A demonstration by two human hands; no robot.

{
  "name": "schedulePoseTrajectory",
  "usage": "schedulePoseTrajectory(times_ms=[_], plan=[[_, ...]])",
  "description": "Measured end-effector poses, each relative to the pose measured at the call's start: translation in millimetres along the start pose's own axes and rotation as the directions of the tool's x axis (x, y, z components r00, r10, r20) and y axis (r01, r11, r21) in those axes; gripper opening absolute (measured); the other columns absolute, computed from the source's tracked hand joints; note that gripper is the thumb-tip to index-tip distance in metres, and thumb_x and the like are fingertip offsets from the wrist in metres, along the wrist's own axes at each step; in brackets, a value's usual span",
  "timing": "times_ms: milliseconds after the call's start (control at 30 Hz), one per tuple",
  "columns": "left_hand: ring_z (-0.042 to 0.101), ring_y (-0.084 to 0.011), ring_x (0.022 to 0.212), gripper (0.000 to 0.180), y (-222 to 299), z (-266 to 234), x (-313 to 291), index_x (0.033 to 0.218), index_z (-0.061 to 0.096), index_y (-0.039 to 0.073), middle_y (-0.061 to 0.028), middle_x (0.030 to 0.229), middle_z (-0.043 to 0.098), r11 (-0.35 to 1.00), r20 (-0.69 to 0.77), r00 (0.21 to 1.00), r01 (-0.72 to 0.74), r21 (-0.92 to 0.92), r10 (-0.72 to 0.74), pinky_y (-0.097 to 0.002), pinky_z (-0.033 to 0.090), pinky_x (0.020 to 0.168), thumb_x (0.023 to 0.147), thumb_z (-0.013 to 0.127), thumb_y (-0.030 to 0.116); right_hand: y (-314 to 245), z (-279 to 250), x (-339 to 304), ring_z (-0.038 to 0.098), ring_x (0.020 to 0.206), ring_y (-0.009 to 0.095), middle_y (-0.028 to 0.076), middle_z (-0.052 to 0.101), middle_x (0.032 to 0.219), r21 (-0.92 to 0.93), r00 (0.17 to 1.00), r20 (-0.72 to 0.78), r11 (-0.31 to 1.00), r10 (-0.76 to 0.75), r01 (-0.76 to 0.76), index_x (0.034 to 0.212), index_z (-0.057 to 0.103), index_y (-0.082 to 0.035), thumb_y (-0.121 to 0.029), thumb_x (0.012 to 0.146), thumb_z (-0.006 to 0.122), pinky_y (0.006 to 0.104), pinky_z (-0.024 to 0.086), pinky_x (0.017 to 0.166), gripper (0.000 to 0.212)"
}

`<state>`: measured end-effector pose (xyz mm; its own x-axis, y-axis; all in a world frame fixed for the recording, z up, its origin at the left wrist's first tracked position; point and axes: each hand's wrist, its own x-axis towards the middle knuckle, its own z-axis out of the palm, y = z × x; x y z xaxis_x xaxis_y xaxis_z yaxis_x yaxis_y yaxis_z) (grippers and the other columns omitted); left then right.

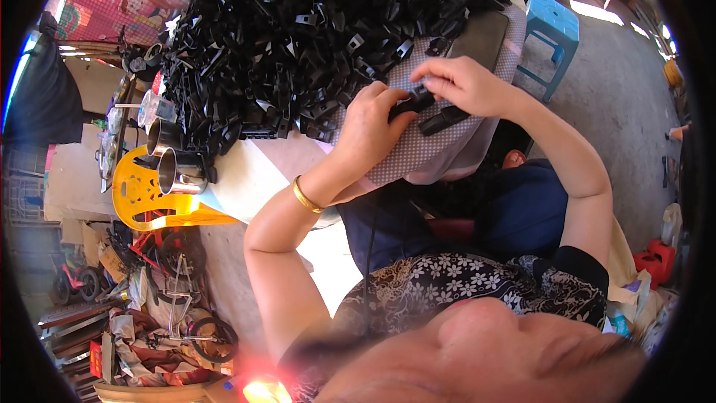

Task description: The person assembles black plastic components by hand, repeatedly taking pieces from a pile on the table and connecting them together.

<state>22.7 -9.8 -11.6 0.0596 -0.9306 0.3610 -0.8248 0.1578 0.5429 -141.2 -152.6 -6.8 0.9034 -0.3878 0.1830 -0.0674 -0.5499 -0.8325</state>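
My left hand (371, 121), with a gold bangle (306, 195) at the wrist, is closed round a small black plastic part (412, 103). At the part's far end my right hand (464, 87) has its thumb and forefinger curled together. Whatever sits between those fingertips is too small to make out. Just below the right hand is a thick black handle-shaped piece (444, 120); whether the hand touches it I cannot tell. Both hands are above a grey checked cloth (388, 160) on the table's near edge. Beyond them rises a large heap of black plastic parts (298, 45).
Two metal cups (179, 172) and a clear plastic cup (158, 108) stand left of the heap. A yellow plastic chair (134, 190) is at the table's left, a blue stool (553, 26) at the far right. A dark flat pad (481, 41) lies beside the heap.
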Motion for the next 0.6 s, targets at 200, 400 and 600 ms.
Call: schedulePoseTrajectory(times_ms=[200, 400, 600], plan=[[0.062, -0.0246, 0.071, 0.024, -8, -10, 1, 0.091, 0.067, 0.0, -0.0119, 0.084, 0.06, 0.999, 0.043, 0.999, 0.012, 0.035, -0.013, -0.0329, 0.05, 0.065, 0.073, 0.076, 0.013, -4, -6, -3, 0.058, 0.073, 0.021, 0.01, 0.062, 0.085, -0.219, 0.988, 0.115, 0.968, -0.101, 0.125, 0.1, 0.066, -0.001, -0.01, 0.08, 0.066, 0.0331, 0.047, 0.069, 0.022], [0.061, -0.0238, 0.067, 0.022, -6, -11, 2, 0.086, 0.068, -0.002, -0.0116, 0.077, 0.061, 0.997, 0.065, 0.996, 0.062, -0.034, -0.06, -0.032, 0.049, 0.062, 0.072, 0.077, 0.013, 2, -11, -7, 0.057, 0.091, 0.027, 0.007, 0.057, 0.085, -0.46, 0.961, 0.038, 0.849, -0.273, 0.259, 0.093, 0.07, -0.005, -0.019, 0.075, 0.071, 0.0372, 0.047, 0.077, 0.023], [0.061, -0.023, 0.065, 0.021, -6, -9, 6, 0.086, 0.069, -0.002, -0.0115, 0.077, 0.061, 0.999, 0.088, 0.996, 0.029, -0.017, -0.028, -0.0313, 0.048, 0.061, 0.072, 0.077, 0.012, 8, -10, -1, 0.054, 0.084, 0.027, 0.008, 0.055, 0.08, -0.479, 0.949, 0.074, 0.824, -0.306, 0.303, 0.088, 0.07, -0.003, -0.013, 0.069, 0.073, 0.0367, 0.045, 0.074, 0.022]])
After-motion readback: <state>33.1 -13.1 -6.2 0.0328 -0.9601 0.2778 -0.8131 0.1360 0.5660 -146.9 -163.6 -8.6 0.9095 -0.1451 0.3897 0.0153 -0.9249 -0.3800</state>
